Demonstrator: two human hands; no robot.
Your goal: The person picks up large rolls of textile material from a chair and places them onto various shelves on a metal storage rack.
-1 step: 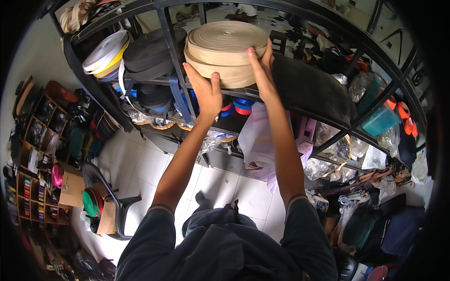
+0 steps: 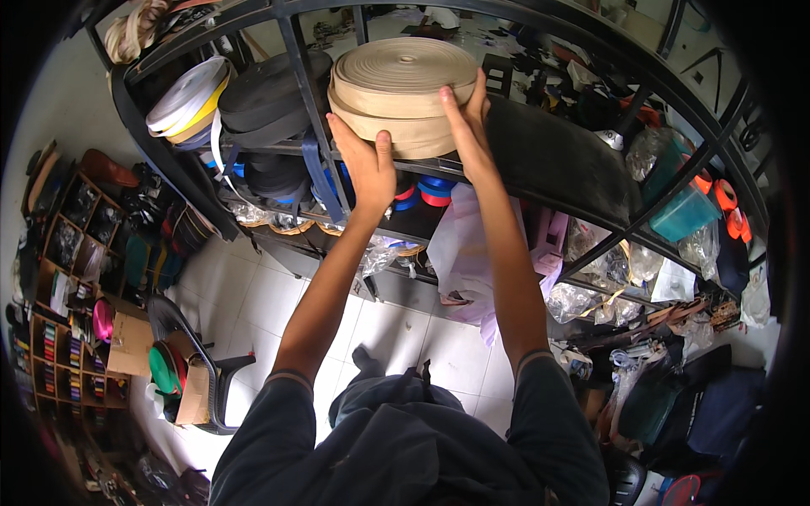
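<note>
A stack of beige webbing rolls point(image 2: 407, 66) sits on the black metal shelf, at least two coiled layers high. My left hand point(image 2: 367, 166) cups its near left side, thumb raised along the front. Against the right side presses my right hand point(image 2: 469, 126), its thumb on the front face and its fingers reaching round behind, partly hidden. Between both palms the rolls are held level. Just left of them, beyond an upright bar, lie rolls of black webbing point(image 2: 263, 93).
White and yellow rolls point(image 2: 190, 99) stand at the shelf's left end. Blue and red rolls point(image 2: 436, 191) lie on the tier below. A teal plastic bin point(image 2: 682, 211) is at right. A black chair point(image 2: 221, 371) with a cardboard box stands behind at left.
</note>
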